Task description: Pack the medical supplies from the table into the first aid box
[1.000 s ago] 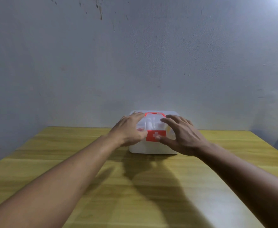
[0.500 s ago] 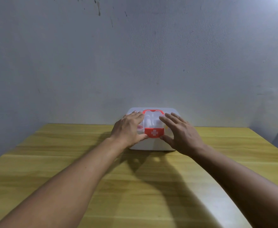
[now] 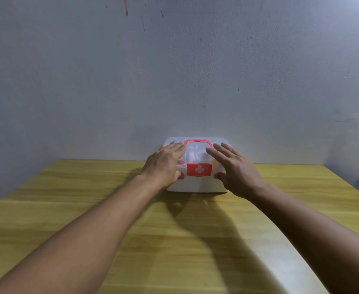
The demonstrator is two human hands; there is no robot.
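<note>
The white first aid box (image 3: 197,185) stands at the far side of the wooden table, close to the wall. Its translucent lid is down, with a red handle (image 3: 196,141) on top and a red latch (image 3: 199,169) bearing a white cross at the front. Pale items show dimly through the lid. My left hand (image 3: 163,164) lies on the lid's left part, thumb pressed on the front beside the latch. My right hand (image 3: 236,172) spreads over the lid's right part with straight fingers, thumb near the front wall.
The yellow wooden table (image 3: 174,240) stretches from me to the grey wall (image 3: 174,81) behind the box. Both forearms cross its middle. No loose supplies show on the tabletop. The table's right edge (image 3: 348,187) runs diagonally.
Both hands stayed on the box while it shifted slightly toward the wall. My right hand's fingers have straightened and spread out from their earlier curl on the lid.
</note>
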